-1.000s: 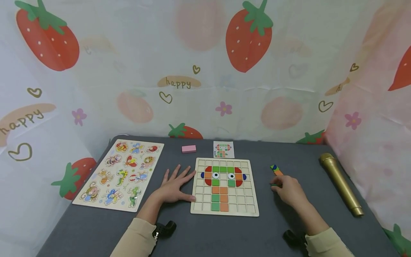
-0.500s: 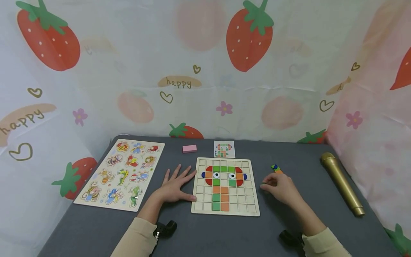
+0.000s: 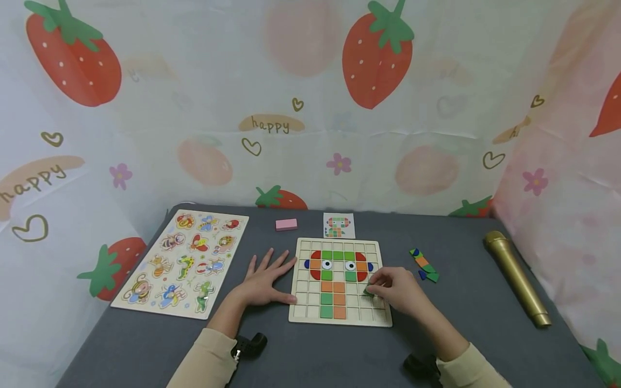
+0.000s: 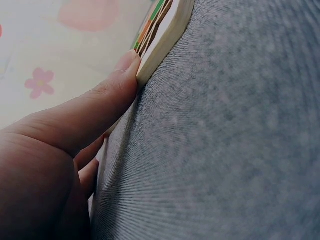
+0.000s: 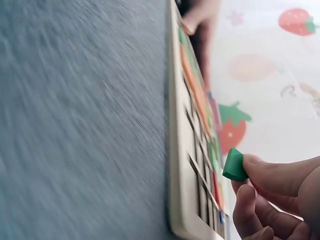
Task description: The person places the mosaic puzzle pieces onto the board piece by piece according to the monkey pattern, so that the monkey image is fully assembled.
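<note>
A wooden grid board lies flat on the dark table, with red, orange, green and blue tiles and two eye tiles set in its cells. The left hand is spread at its left edge; in the left wrist view the thumb touches the board's rim. Over the right part of the grid, the right hand pinches a small green tile between thumb and fingers. That tile has slanted sides and is held above the cells in the right wrist view.
Several loose tiles lie right of the board. Behind it are a pattern card and a pink block. An insect picture board lies at the left, a gold microphone-like cylinder at the right. A printed curtain stands behind.
The right hand has moved left from the loose tiles to over the board, carrying the green tile. More loose tiles are now uncovered. The left hand has stayed in place.
</note>
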A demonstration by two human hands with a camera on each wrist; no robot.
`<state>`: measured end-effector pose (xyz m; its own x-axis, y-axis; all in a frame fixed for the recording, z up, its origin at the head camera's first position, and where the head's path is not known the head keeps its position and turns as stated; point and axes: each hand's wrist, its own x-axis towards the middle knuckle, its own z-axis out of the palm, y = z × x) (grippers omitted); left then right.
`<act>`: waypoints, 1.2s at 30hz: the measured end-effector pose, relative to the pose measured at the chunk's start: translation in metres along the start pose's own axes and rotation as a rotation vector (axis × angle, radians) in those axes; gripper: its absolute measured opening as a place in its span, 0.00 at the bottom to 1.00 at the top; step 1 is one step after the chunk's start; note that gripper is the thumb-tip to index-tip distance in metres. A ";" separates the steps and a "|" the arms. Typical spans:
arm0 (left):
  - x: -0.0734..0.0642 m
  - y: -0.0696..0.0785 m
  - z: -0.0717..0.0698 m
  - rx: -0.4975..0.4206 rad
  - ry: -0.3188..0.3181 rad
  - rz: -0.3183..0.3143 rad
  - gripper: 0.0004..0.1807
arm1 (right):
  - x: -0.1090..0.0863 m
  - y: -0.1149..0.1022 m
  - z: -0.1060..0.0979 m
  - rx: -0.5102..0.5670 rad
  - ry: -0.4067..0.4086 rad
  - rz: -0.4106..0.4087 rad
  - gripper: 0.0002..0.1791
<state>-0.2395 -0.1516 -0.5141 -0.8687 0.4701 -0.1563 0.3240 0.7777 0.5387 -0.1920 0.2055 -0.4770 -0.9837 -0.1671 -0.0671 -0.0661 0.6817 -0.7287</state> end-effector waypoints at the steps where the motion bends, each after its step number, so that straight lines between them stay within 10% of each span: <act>1: 0.000 0.000 0.000 0.002 0.001 0.001 0.57 | 0.000 -0.001 0.003 -0.004 -0.007 -0.009 0.03; 18: 0.001 0.000 0.001 0.006 -0.001 0.009 0.57 | 0.005 -0.017 0.037 -0.095 -0.048 -0.057 0.03; 36: 0.000 0.000 0.001 0.001 0.006 0.007 0.58 | 0.009 -0.004 0.016 -0.067 0.018 -0.015 0.02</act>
<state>-0.2396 -0.1513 -0.5148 -0.8686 0.4732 -0.1471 0.3306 0.7745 0.5393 -0.1975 0.1898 -0.4858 -0.9852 -0.1655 -0.0440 -0.0914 0.7254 -0.6822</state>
